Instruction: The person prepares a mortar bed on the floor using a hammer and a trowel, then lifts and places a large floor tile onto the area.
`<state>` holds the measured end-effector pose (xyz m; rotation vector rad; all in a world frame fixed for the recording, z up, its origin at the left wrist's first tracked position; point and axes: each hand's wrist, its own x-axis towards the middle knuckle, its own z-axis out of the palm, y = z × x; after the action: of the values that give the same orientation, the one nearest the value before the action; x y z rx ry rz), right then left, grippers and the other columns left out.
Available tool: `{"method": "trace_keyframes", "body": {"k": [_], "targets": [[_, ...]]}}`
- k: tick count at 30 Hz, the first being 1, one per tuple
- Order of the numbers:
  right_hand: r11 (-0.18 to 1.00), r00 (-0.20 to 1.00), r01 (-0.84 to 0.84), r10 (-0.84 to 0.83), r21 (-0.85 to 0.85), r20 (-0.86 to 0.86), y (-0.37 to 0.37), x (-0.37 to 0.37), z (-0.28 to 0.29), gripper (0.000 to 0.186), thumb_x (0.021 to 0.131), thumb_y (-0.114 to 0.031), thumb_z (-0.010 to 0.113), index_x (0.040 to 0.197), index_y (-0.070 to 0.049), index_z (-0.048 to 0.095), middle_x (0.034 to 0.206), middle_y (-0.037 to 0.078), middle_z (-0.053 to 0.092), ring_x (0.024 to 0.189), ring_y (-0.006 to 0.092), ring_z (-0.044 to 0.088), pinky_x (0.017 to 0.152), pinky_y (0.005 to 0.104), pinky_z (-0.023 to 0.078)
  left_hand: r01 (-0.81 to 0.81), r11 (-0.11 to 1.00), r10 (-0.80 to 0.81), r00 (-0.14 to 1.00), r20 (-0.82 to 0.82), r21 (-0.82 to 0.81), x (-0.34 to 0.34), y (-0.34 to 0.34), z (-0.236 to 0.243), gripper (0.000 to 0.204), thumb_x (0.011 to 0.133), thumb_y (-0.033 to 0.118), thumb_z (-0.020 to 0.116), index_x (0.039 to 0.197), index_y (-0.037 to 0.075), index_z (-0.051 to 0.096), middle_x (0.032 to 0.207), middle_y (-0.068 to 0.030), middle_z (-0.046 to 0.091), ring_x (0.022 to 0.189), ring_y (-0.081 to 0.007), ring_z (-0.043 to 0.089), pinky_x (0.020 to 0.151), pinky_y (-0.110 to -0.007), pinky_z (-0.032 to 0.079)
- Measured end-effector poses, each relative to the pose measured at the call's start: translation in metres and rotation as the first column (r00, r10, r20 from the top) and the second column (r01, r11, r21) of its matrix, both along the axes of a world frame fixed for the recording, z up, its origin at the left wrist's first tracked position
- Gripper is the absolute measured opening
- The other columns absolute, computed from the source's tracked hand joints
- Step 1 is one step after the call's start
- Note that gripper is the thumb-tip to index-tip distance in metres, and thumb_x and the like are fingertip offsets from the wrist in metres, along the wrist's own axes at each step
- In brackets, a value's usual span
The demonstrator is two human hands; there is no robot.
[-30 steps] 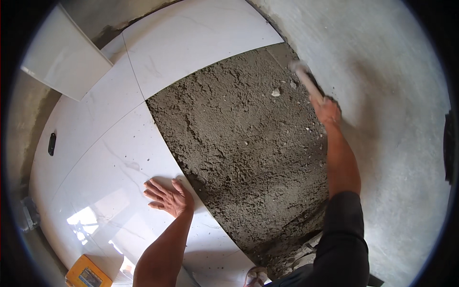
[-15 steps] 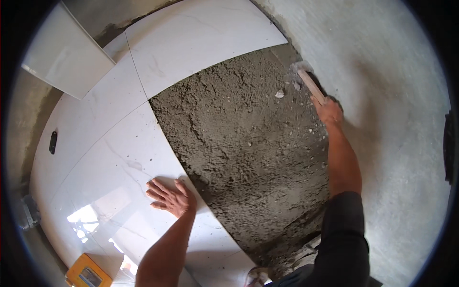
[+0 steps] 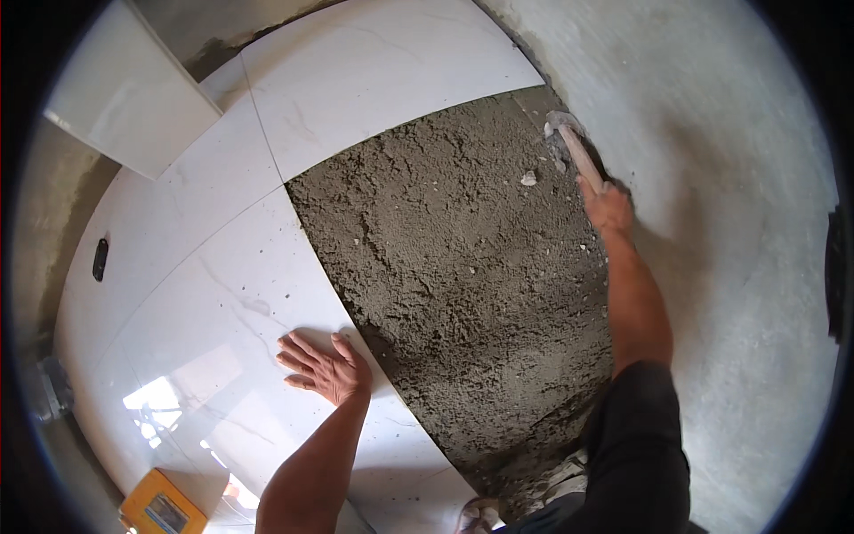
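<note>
My left hand [image 3: 327, 367] rests flat with fingers spread on a white marbled floor tile [image 3: 231, 311], close to its right edge. Beyond that edge spreads a bed of rough grey mortar [image 3: 436, 258] dotted with small crumbs. At the mortar's far right, by the bare wall, my right hand [image 3: 608, 208] is closed round the wooden handle of a hammer [image 3: 583, 160]. Its greyish, dirt-coated head touches or hovers just over the mortar edge; I cannot tell which. A pale lump [image 3: 528, 178] lies on the mortar left of the hammer.
Another white tile [image 3: 382, 71] borders the mortar at the far side. A white panel [image 3: 133, 89] stands at the far left. A small black object [image 3: 100, 260] and a yellow tool with a dark window [image 3: 162, 503] lie on the left tiles. The concrete wall [image 3: 738, 222] rises at right.
The hammer head has shifted slightly along the mortar's wall-side edge, with my right hand still round the handle. My left hand stays on the tile; the whole view has moved a little.
</note>
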<state>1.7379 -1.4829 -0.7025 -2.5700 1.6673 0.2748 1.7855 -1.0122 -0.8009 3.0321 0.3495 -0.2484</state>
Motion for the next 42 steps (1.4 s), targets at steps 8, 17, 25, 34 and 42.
{"method": "trace_keyframes", "body": {"k": [8, 17, 25, 34, 42], "targets": [[0.525, 0.357, -0.713, 0.842, -0.465, 0.404, 0.117, 0.063, 0.010, 0.058, 0.075, -0.063, 0.061, 0.081, -0.005, 0.059, 0.070, 0.012, 0.064, 0.054, 0.0320, 0.062, 0.053, 0.0425, 0.052, -0.051, 0.999, 0.051, 0.998, -0.030, 0.000, 0.004, 0.012, 0.003, 0.077, 0.090, 0.057, 0.022, 0.146, 0.008, 0.003, 0.153, -0.0099, -0.003, 0.140, -0.0316, -0.006, 0.109, -0.054, -0.006], [0.994, 0.973, -0.095, 0.105, -0.055, 0.204, 0.055, 0.040, -0.008, 0.065, 0.079, -0.066, 0.051, 0.089, -0.003, 0.062, 0.077, 0.015, 0.066, 0.068, 0.0288, 0.065, 0.064, 0.0414, 0.052, -0.005, 1.000, 0.005, 1.000, -0.009, -0.011, 0.000, 0.004, 0.003, 0.076, 0.091, 0.055, 0.024, 0.146, 0.008, 0.003, 0.153, -0.0099, -0.005, 0.140, -0.0321, -0.008, 0.109, -0.054, -0.006], [0.864, 0.832, -0.503, 0.480, 0.012, 0.278, 0.008, 0.028, -0.014, 0.065, 0.078, -0.065, 0.055, 0.088, -0.001, 0.064, 0.076, 0.015, 0.066, 0.064, 0.0276, 0.064, 0.063, 0.0401, 0.053, -0.023, 1.000, 0.023, 0.999, -0.041, -0.005, 0.005, 0.006, 0.008, 0.075, 0.091, 0.055, 0.023, 0.146, 0.008, 0.002, 0.153, -0.0090, -0.005, 0.140, -0.0311, -0.008, 0.109, -0.053, -0.007], [0.886, 0.860, -0.465, 0.451, 0.000, 0.240, 0.110, 0.059, 0.002, 0.058, 0.076, -0.062, 0.061, 0.088, -0.005, 0.063, 0.079, 0.015, 0.065, 0.069, 0.0284, 0.065, 0.062, 0.0411, 0.052, -0.036, 0.999, 0.036, 0.999, -0.037, 0.010, 0.003, 0.012, 0.001, 0.076, 0.091, 0.056, 0.023, 0.146, 0.008, 0.002, 0.153, -0.0098, -0.005, 0.140, -0.0308, -0.007, 0.110, -0.052, -0.007], [0.997, 0.995, -0.044, 0.038, -0.067, -0.094, -0.004, 0.019, -0.004, 0.065, 0.081, -0.062, 0.050, 0.100, -0.002, 0.062, 0.089, 0.023, 0.064, 0.082, 0.0347, 0.064, 0.075, 0.0431, 0.050, -0.003, 1.000, 0.003, 1.000, -0.024, 0.018, 0.003, 0.004, 0.002, 0.076, 0.091, 0.057, 0.022, 0.146, 0.008, 0.003, 0.153, -0.0095, -0.005, 0.140, -0.0307, -0.008, 0.110, -0.052, -0.006]]}}
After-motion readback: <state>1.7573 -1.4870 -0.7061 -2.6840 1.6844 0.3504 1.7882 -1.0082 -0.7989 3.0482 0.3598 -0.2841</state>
